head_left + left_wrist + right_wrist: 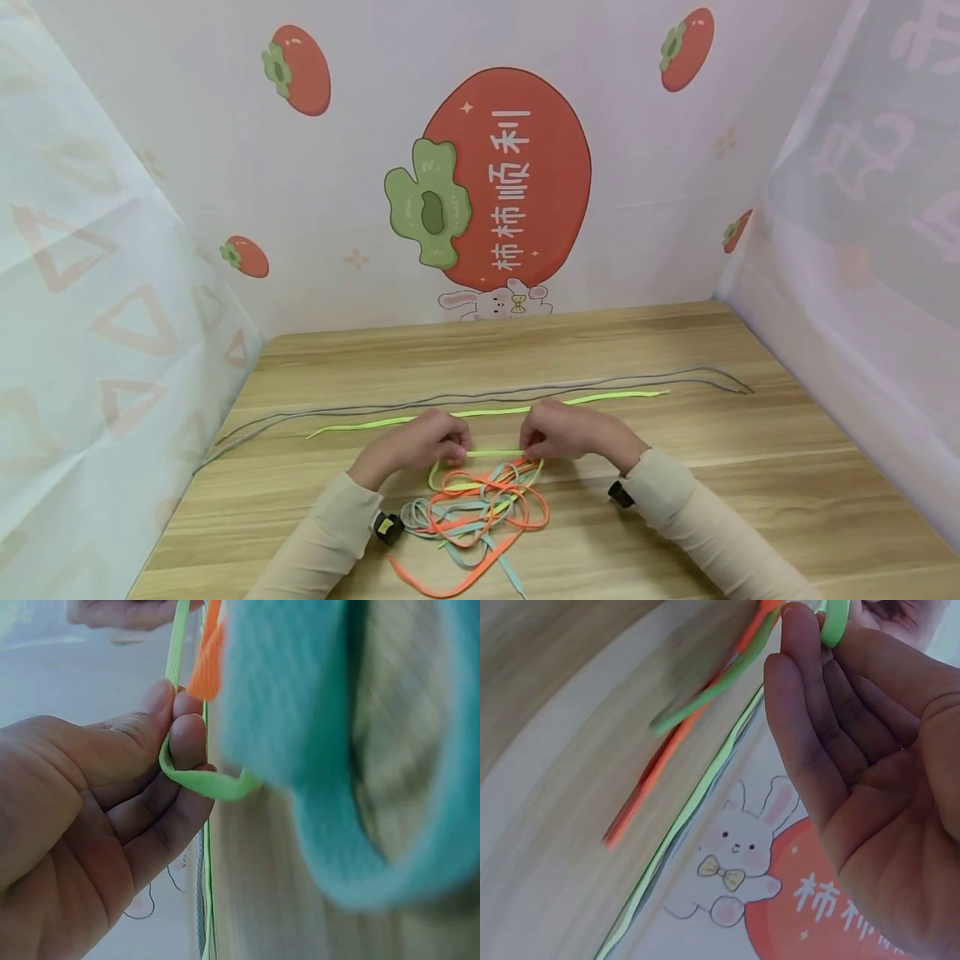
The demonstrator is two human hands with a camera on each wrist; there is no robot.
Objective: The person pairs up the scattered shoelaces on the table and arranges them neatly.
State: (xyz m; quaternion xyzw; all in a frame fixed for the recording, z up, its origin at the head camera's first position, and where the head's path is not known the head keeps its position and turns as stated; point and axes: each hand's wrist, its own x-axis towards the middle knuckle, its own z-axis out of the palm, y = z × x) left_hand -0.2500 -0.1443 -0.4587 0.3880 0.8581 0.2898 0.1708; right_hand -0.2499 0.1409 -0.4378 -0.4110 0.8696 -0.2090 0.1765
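With our left hand (435, 440) and our right hand (573, 431) we pinch a flat yellow-green woven lace (495, 453), its straight stretch between them just beyond a loose tangle of flat orange and pale blue-green laces (474, 505) on the light wood-grain table (750, 467).

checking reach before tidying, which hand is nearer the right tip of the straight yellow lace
Right. The right hand is left of the lace tip and lower in the head view; the left hand is farther left, past the right hand.
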